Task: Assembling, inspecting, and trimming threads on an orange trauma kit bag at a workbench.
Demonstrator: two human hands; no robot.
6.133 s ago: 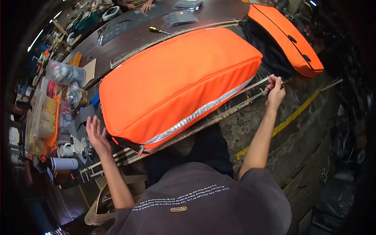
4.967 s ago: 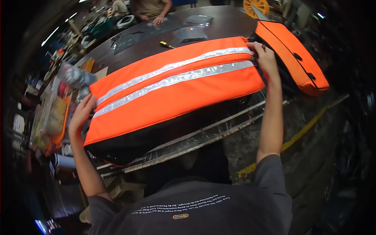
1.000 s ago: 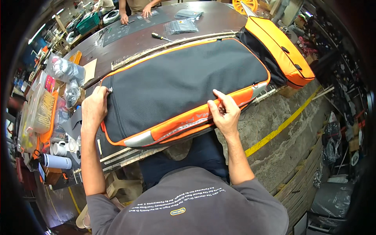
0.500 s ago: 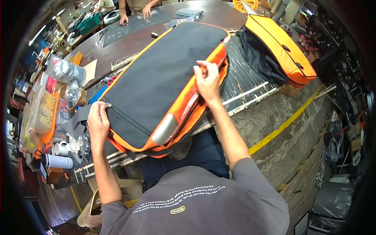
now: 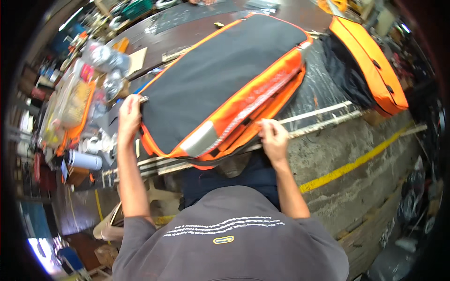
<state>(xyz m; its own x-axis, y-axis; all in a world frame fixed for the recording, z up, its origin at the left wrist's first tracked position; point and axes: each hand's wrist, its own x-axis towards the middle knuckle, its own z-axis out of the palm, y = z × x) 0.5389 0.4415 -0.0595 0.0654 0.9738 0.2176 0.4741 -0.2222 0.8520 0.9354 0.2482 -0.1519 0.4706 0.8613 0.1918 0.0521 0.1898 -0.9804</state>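
Nearest the camera: the person's grey shirt [image 5: 234, 243], both bare forearms reaching up from it.

Right hand [image 5: 274, 139] sits at the near edge of the big bag [image 5: 220, 79], fingers curled closed on the bag's orange side panel where it overhangs the table edge [image 5: 328, 114]. Left hand [image 5: 128, 118] is closed around the bag's left end; something small and metallic shows at the fingertips, too small to name.

The bag itself: long, padded, black face upward, orange sides with a grey reflective strip near the front corner. It lies slantwise on the dark worktable, near end hanging toward the person, far end up toward the upper right.

Left of the left hand: clutter of plastic packets [image 5: 101, 56] and a blue-white cylinder [image 5: 83, 160] near the table's near edge.

Further off, right: a second orange-and-black bag [image 5: 370, 65], well apart from the first. Concrete floor below carries a yellow line [image 5: 356, 161].
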